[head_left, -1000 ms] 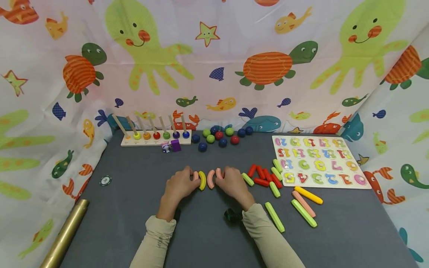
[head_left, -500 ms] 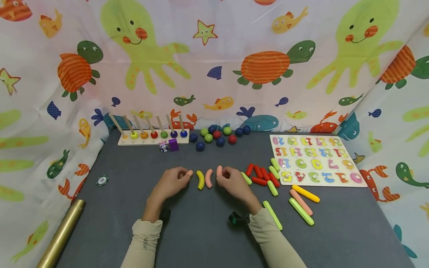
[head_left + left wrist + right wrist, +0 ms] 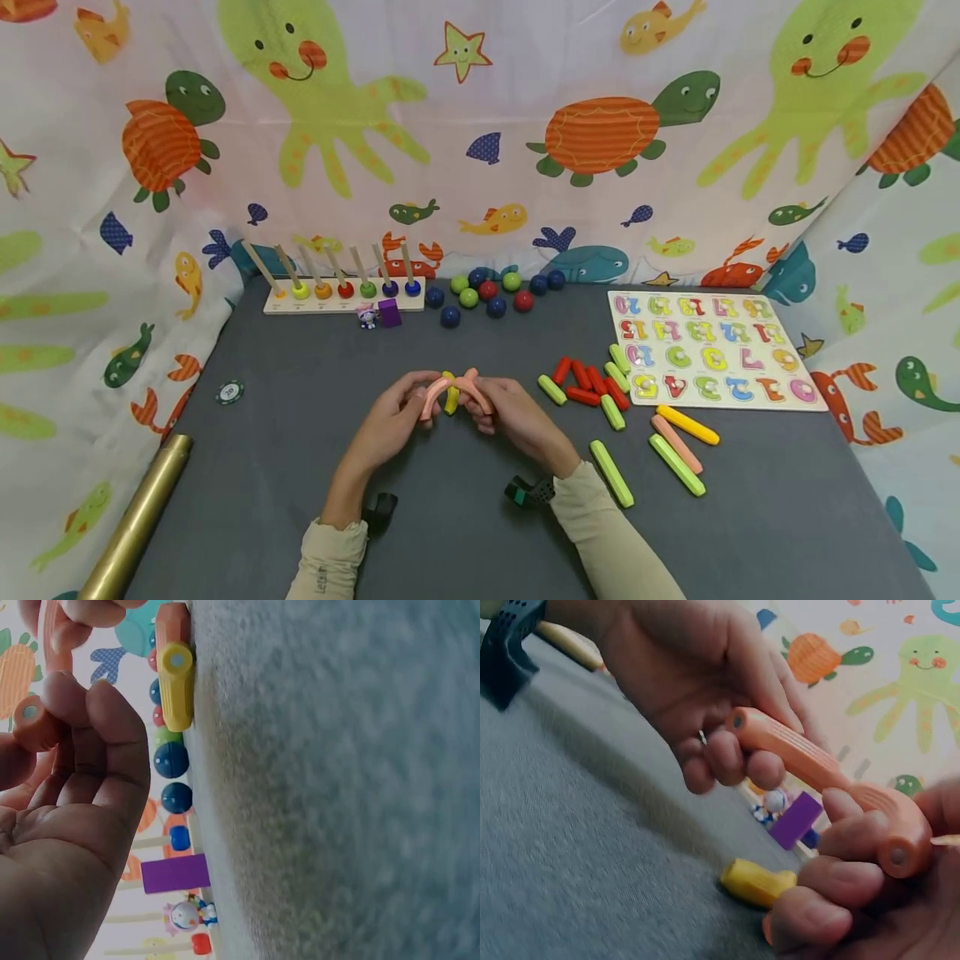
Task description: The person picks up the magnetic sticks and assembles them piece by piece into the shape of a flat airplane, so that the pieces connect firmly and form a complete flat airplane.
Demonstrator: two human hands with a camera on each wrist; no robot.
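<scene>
Above the grey table both hands hold pink curved pieces. My left hand grips one pink curve, and my right hand grips the other pink curve. Their upper ends meet in a small arch. Under the arch a yellow curved piece lies on the table. The left wrist view shows that yellow piece with another pink piece lying just behind it. In the right wrist view the two held curves join end to end above the yellow piece.
Red sticks and green sticks lie right of the hands, beside a number puzzle board. At the back stand a peg rack, a purple block and several balls. A gold tube lies front left.
Both hands have lifted their pink curves off the table and brought the ends together over the yellow piece. The head view has shifted slightly.
</scene>
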